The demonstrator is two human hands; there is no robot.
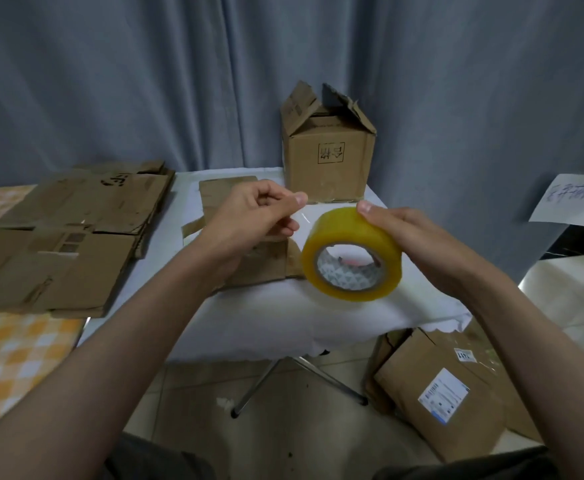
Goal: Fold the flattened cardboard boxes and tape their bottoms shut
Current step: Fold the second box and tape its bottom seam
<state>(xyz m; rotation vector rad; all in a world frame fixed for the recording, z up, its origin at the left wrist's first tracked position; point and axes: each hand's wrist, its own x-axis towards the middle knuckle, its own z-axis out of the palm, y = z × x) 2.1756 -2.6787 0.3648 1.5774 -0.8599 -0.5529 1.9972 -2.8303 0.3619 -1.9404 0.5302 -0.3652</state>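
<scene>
My right hand (418, 244) grips a yellow roll of packing tape (351, 254) above the white table (283, 317). My left hand (256, 216) pinches the clear free end of the tape (301, 216), pulled a short way off the roll. Beneath my hands lies a flattened cardboard box (245, 244), partly hidden by my left hand. A folded box (328, 147) with its top flaps up stands at the table's far edge.
A stack of flattened boxes (69, 237) lies on the checkered surface (17, 358) at the left. More cardboard with a shipping label (443, 393) leans on the floor at the right. A handwritten paper sheet (571, 202) hangs at far right. Grey curtains close the back.
</scene>
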